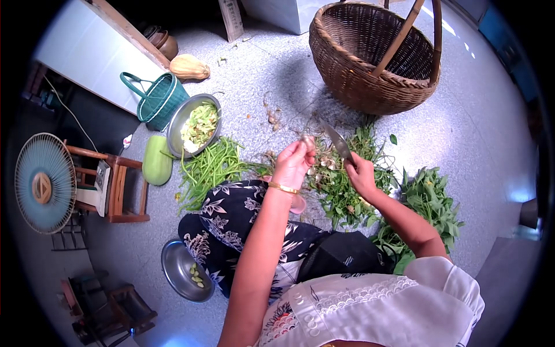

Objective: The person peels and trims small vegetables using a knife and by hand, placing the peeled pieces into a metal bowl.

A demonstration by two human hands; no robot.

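Observation:
A knife is gripped by its handle in my right hand, its blade pointing up and to the left. My left hand, with a bracelet at the wrist, pinches a small pale bulb that looks like garlic. The blade and the bulb are apart. Below and between my hands, a heap of leafy greens lies on the floor, with pale bulbs or peelings on its left part. Brown scraps lie above my left hand.
A large wicker basket stands beyond the greens. Left are green beans, a metal bowl of cut vegetables, a green gourd, a green basket and a fan. Another metal bowl sits beside my legs; more leaves lie right.

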